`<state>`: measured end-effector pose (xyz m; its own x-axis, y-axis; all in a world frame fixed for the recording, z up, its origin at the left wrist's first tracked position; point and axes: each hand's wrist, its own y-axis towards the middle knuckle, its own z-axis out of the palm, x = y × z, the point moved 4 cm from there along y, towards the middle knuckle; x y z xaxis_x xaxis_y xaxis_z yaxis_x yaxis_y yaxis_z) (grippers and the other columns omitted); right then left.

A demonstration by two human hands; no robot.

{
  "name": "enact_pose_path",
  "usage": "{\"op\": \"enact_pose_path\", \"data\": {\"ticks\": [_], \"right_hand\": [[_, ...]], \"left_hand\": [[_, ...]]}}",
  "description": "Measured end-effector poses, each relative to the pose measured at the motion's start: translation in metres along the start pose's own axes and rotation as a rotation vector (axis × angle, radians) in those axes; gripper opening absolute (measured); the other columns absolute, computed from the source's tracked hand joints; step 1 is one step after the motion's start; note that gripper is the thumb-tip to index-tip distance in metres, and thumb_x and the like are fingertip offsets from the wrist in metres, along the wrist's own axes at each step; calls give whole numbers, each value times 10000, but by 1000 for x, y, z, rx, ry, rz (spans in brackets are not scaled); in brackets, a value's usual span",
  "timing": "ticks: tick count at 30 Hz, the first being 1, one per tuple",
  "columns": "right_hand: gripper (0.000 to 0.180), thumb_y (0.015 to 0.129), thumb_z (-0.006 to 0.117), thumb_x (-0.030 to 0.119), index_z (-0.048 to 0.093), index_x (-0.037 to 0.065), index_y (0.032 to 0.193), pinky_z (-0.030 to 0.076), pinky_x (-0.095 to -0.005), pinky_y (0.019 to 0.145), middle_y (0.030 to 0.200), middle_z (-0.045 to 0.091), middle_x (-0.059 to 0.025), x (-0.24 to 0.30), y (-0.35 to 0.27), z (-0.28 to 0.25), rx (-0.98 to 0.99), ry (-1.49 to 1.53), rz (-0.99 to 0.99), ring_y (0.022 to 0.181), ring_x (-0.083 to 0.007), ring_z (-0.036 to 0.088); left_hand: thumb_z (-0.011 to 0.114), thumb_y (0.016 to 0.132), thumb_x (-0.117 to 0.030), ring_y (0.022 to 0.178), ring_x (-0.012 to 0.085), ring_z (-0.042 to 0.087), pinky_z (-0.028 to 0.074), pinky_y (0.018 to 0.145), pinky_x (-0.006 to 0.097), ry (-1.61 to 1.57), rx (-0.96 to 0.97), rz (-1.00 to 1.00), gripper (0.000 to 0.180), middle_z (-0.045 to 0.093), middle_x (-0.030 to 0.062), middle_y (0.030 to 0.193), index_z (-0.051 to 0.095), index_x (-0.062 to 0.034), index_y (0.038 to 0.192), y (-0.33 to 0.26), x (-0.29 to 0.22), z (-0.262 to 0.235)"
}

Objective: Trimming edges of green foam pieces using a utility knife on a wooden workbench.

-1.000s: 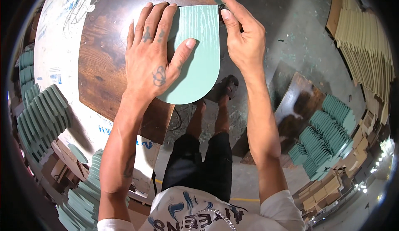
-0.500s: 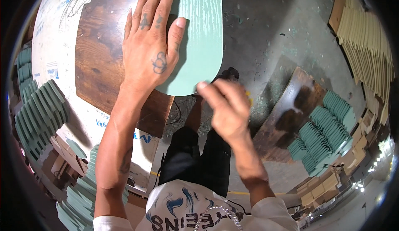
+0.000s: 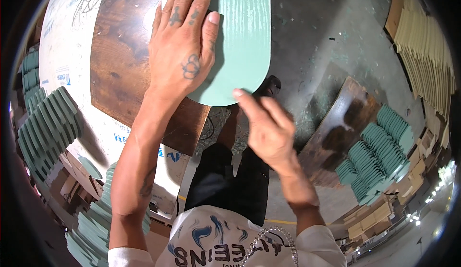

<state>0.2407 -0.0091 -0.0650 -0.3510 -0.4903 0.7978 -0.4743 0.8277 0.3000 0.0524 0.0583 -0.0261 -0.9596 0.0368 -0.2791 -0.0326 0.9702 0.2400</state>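
Note:
A pale green board (image 3: 245, 46) with a rounded near end and a streaked, grooved top lies on a brown wood-grain panel (image 3: 117, 75), overhanging its right edge. My left hand (image 3: 185, 41) presses flat on the board's left part, fingers stretched and pointing away, hiding that side. At the board's curved near edge is my right hand (image 3: 269, 130), its thumb tip against the rim and its fingers curled. Motion smears these fingers, and whatever they hold is hidden.
Green board stacks (image 3: 48, 130) stand at the left, with another stack (image 3: 91, 233) at the lower left. More green stacks (image 3: 374, 156) sit on a brown board (image 3: 326, 137) at the right. Yellowish sheets (image 3: 425, 55) lean at the far right. Green scraps litter the grey floor (image 3: 312, 36).
The board and my left hand appear slightly farther right and up in the picture. My right hand has shifted a little to the right and stays at the curved edge.

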Motion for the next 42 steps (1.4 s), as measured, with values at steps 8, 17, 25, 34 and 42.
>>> {"op": "enact_pose_path", "data": {"ticks": [8,17,25,34,42], "right_hand": [[471,920,594,-17,695,214,1318,441,-252,426,760,661,-28,-48,103,-39,253,-174,33,537,-103,553],[414,879,549,-61,695,48,1251,537,-332,742,917,711,-193,-66,210,-45,202,-7,-116,786,-283,696],[520,885,591,-57,734,274,1259,491,-330,716,903,697,-52,-53,122,-40,311,-402,-296,830,-198,629],[424,967,575,-30,729,224,1269,548,-300,690,929,703,-81,-60,106,-34,92,209,84,800,-186,687],[501,922,572,-66,719,241,1288,547,-295,691,932,697,-70,-78,119,-23,11,193,-123,792,-181,654]], "left_hand": [[554,982,-169,1347,433,470,387,1110,515,6,36,-30,458,529,217,1403,518,-11,1411,-1,8,2],[557,974,-164,1340,433,474,387,1107,520,-15,62,-64,461,526,212,1401,520,-24,1412,2,8,2],[526,1011,-225,1377,390,455,351,1141,540,-35,-18,-66,433,531,164,1427,525,-74,1416,-5,17,9],[498,1044,-261,1411,340,442,310,1188,539,-2,-60,-30,391,540,100,1440,551,-154,1416,-7,20,10],[474,1056,-263,1417,347,431,321,1181,530,-23,-49,-25,384,528,103,1452,549,-145,1413,-8,19,11]]}}
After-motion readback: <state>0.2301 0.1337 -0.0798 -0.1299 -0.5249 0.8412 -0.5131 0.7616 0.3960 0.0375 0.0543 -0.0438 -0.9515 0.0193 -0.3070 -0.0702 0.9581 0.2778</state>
